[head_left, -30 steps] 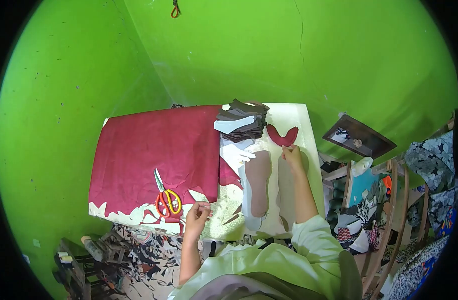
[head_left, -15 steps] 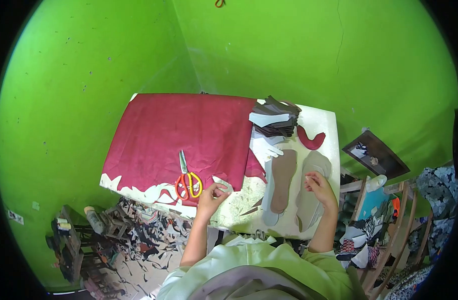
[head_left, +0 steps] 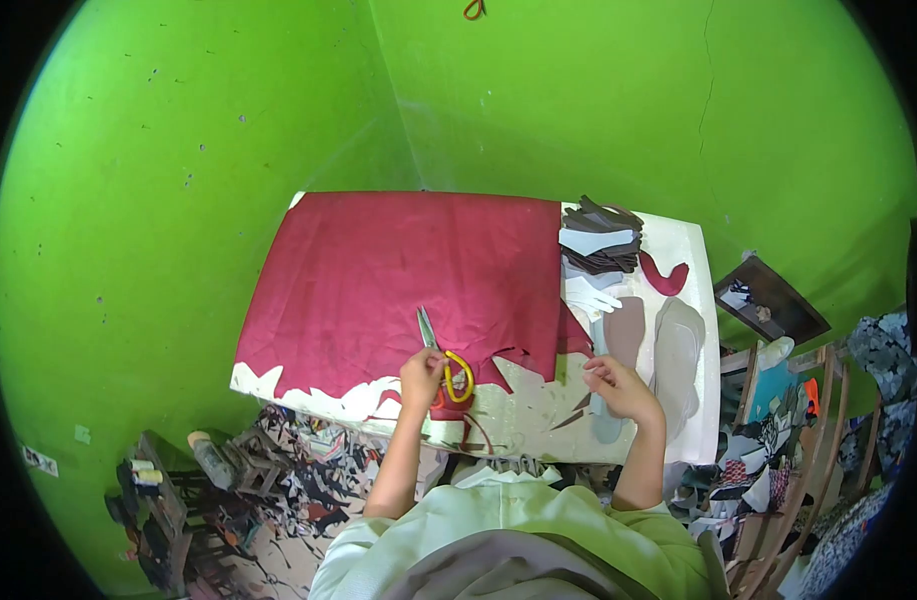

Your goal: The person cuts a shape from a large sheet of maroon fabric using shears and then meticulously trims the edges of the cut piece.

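Observation:
My left hand (head_left: 421,378) is closed on the scissors (head_left: 458,376), which have one red and one yellow handle loop. Their blades point up and away over a large sheet of maroon material (head_left: 418,270). My right hand (head_left: 626,390) hangs over the lower end of a brown sole-shaped piece (head_left: 625,325), fingers loosely bent and apart, nothing visible in them. A grey sole-shaped piece (head_left: 678,345) lies to its right. The maroon sheet's near edge is cut unevenly, and narrow maroon offcuts (head_left: 476,432) lie by the scissors.
Dark strips (head_left: 603,255) are stacked at the back right, a pale piece (head_left: 595,241) on top. Beside them lies a curved maroon piece (head_left: 663,275) on the white table (head_left: 700,400). Scraps (head_left: 323,465) litter the floor at left; a wooden rack (head_left: 793,460) stands at right.
My left hand has gone from a small pale piece to the scissors' handles. The right hand has moved left, off the grey sole-shaped piece. The view has shifted.

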Motion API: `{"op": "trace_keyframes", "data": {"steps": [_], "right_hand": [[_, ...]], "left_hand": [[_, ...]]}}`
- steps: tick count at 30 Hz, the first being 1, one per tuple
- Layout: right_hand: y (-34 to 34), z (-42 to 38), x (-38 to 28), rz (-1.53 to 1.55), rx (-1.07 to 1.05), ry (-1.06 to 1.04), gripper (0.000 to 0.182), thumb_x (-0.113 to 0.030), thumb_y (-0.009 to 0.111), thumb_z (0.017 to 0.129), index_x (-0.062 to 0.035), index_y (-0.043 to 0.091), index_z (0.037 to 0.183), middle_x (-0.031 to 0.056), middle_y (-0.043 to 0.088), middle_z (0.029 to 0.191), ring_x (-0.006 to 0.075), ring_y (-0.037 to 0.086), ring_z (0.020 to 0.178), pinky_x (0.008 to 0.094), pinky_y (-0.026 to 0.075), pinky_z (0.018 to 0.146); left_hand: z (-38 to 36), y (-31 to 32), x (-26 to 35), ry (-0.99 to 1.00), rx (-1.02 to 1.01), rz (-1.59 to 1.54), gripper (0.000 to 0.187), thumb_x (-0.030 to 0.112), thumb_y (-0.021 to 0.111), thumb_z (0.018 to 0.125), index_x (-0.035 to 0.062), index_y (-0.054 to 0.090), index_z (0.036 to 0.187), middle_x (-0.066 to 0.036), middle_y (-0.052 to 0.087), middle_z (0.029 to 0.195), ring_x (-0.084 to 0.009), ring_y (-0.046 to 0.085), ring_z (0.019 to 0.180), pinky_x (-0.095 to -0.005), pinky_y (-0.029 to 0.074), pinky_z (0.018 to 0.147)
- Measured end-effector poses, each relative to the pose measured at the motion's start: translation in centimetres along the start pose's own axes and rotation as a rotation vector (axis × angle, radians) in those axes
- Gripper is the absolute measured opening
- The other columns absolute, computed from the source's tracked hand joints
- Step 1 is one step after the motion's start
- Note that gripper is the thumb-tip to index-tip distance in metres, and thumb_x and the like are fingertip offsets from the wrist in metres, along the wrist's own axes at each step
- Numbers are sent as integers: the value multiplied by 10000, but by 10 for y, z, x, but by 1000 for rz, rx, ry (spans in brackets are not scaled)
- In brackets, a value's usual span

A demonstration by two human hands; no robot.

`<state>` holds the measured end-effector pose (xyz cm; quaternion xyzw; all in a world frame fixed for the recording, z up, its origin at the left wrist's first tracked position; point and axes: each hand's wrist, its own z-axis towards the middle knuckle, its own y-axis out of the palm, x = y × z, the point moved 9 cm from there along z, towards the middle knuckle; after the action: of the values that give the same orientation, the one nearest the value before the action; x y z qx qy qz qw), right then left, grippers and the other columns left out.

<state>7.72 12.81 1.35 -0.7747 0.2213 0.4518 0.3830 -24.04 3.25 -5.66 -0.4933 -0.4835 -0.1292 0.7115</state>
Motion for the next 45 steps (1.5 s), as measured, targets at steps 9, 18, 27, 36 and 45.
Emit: {"op": "trace_keyframes", "data": {"steps": [9, 18, 27, 36, 45], "right_hand": [[63, -20, -47, -23, 16, -17, 331, -294, 577, 814, -16, 523, 984, 89, 571, 784, 159, 544, 733, 279, 438, 686], [93, -35, -58, 91, 359, -35, 410, -234, 639, 767, -46, 466, 1088, 81, 553, 856, 131, 532, 709, 262, 445, 632], [147, 16, -77, 192, 417, -79, 247, -187, 566, 817, 39, 539, 914, 144, 595, 691, 190, 604, 703, 300, 466, 610], [97, -45, -40, -431, 687, 413, 665, -431, 620, 726, 33, 417, 1158, 258, 426, 1133, 383, 451, 1046, 442, 376, 867], [99, -94, -48, -352, 687, 309, 512, -382, 593, 767, 33, 495, 1051, 233, 529, 1012, 350, 514, 961, 378, 406, 838]], "left_hand": [[55, 87, 7, 416, -253, 422, 260, 185, 686, 643, 13, 529, 759, -135, 568, 801, -320, 529, 785, -389, 428, 694], [59, 36, 61, 118, -505, -575, 65, 53, 554, 797, 30, 500, 769, 22, 465, 671, -32, 438, 636, -193, 350, 537], [6, -14, 103, 429, -652, -626, 129, 33, 607, 770, 4, 525, 865, -33, 575, 787, -91, 549, 718, -231, 454, 644], [50, 64, 14, 558, -379, 253, 287, 145, 711, 625, 6, 562, 827, -155, 579, 837, -299, 531, 856, -376, 421, 767], [55, 112, -12, 561, -425, 276, 130, 43, 620, 703, -31, 551, 783, -187, 588, 796, -332, 563, 774, -405, 437, 696]]}}
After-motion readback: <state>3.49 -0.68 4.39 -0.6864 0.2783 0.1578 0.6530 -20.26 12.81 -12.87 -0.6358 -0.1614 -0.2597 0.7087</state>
